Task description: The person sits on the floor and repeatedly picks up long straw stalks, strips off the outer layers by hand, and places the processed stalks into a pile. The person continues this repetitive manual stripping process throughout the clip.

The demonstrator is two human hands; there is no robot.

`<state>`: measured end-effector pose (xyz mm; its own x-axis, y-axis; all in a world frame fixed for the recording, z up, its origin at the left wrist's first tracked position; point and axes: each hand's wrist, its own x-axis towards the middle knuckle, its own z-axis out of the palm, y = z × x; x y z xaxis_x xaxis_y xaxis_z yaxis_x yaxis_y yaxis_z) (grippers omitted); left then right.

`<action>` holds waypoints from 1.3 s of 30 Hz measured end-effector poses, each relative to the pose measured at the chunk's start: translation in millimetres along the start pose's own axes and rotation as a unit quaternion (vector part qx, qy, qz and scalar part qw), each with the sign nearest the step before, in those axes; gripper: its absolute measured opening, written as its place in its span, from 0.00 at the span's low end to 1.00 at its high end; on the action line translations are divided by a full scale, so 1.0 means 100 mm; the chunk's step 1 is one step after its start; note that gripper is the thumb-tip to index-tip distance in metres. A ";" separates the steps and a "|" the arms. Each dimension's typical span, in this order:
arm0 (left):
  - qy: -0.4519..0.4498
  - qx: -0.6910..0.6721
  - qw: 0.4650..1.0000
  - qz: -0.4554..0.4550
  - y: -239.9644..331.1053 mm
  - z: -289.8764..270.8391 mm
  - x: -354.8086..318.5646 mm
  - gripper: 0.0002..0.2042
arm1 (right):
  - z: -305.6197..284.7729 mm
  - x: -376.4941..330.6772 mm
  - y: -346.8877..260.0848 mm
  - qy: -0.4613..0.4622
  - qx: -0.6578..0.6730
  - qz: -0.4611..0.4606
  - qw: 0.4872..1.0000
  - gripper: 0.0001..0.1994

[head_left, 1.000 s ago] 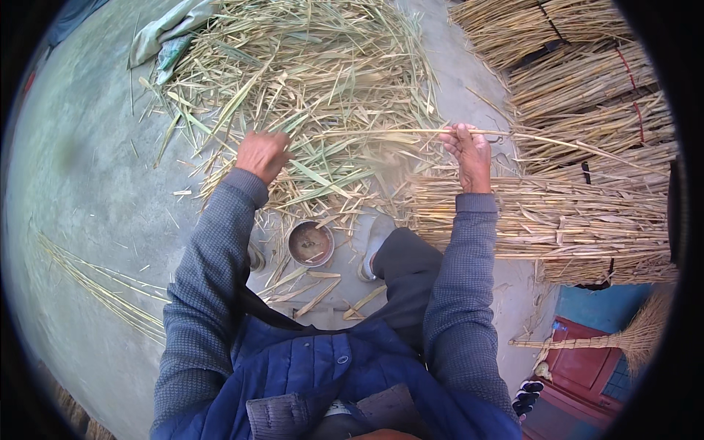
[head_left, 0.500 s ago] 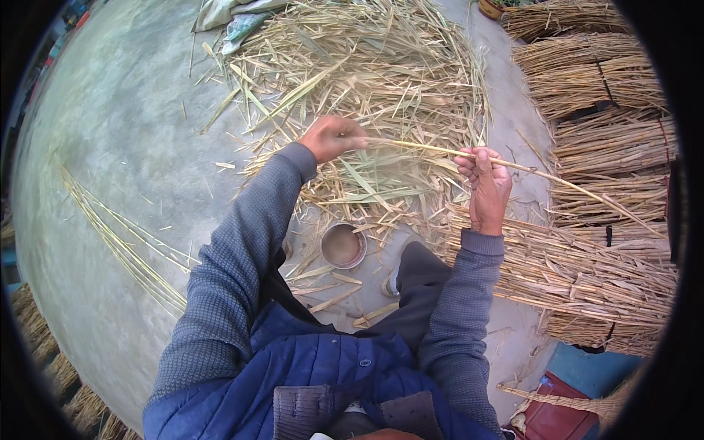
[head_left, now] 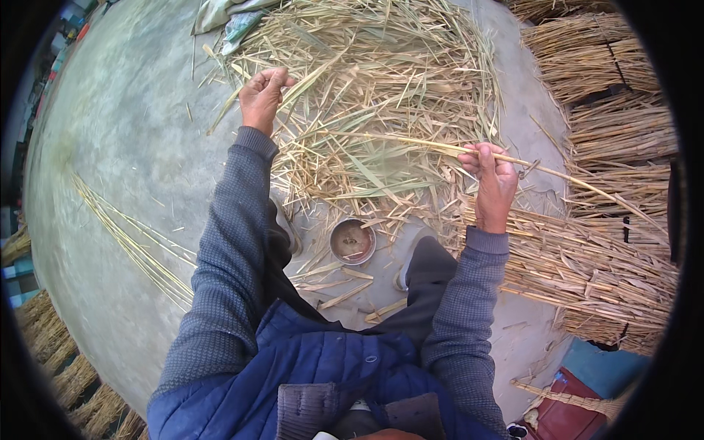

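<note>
My right hand (head_left: 494, 180) is closed round a long dry reed stalk (head_left: 587, 185), thumb on top. The stalk slants from over the leaf heap down to the right, past the bundles. Beside the right fingers a small dark hooked thing (head_left: 529, 169) shows, too small to name. Farther off to the left, my left hand (head_left: 262, 97) is raised above the edge of the heap, fingers pinched together. Whether it holds anything is hard to make out, since pale leaves lie behind it. Between my feet stands a round metal bowl (head_left: 353, 242).
A wide heap of stripped leaves (head_left: 396, 88) covers the floor ahead. Tied reed bundles (head_left: 620, 136) line the right, with loose stalks (head_left: 579, 257) nearer. A few thin peeled stalks (head_left: 136, 246) lie at left. A dark red case (head_left: 561, 407) sits at lower right.
My left hand has moved away from the stalk, to the left and farther out. The right hand still holds the stalk in nearly the same place.
</note>
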<state>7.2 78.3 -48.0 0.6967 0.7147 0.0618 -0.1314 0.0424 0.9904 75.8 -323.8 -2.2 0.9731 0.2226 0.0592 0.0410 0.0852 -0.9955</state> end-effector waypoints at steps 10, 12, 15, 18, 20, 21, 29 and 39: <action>-0.449 0.278 0.839 0.131 -0.17 0.71 -0.57 0.17 | 0.31 -0.02 0.09 0.005 0.010 -0.013 1.000 0.14; -0.412 0.159 0.897 -0.024 -0.21 0.69 -0.54 0.14 | 0.33 -0.02 0.06 0.014 0.017 0.001 1.000 0.14; -0.370 0.059 0.921 -0.106 -0.24 0.61 -0.47 0.08 | 0.39 -0.03 0.06 -0.024 0.052 -0.025 0.998 0.13; -0.305 -0.044 0.944 -0.114 -0.19 0.58 -0.43 0.06 | 0.41 -0.02 0.07 -0.026 0.030 -0.028 0.999 0.15; -0.166 -0.023 0.981 -0.099 -0.06 0.54 -0.35 0.06 | 0.42 -0.01 0.10 -0.015 0.034 -0.008 0.999 0.14; -0.114 0.023 0.991 -0.060 0.00 0.55 -0.32 0.06 | 0.41 -0.01 0.12 -0.008 0.032 0.001 0.999 0.14; -0.352 0.282 0.840 0.302 -0.06 0.96 -0.83 0.10 | 0.77 -0.08 0.36 -0.081 0.035 0.026 0.996 0.12; -0.330 0.503 0.789 0.127 -0.16 0.39 -0.38 0.08 | 0.24 0.11 0.09 0.012 0.040 0.006 0.999 0.14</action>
<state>10.1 23.5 -61.1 0.9969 0.0784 -0.0048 0.0698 -0.8563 0.5118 81.0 -297.1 -8.8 0.9785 0.2012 0.0453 0.0128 0.1598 -0.9871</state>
